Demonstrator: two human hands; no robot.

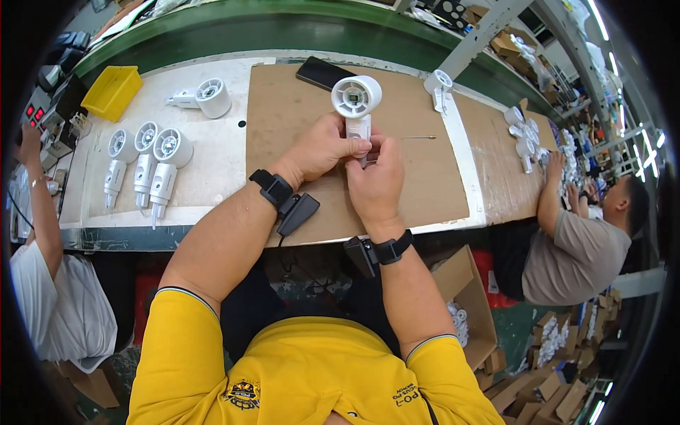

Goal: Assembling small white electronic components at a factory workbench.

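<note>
A white handheld fan (357, 98) stands upright above the cardboard sheet (425, 191), its round head at the top and its open hub showing a small green part. My left hand (320, 149) is closed round the handle, thumb across its front. Just below, the fingers of my right hand (377, 177) pinch the handle's lower end, which they mostly hide. To the right of the fan a thin metal rod (418, 137) lies on the cardboard. Behind it rests a black phone (320, 73). Both wrists wear black straps with small boxes.
Several more white fans (163, 185) lie at left, another (212, 98) farther back. A yellow bin (112, 93) sits at the back left. One fan (438, 88) is near the metal post. Co-workers sit on both sides; white parts (525, 138) lie before the right one (577, 248).
</note>
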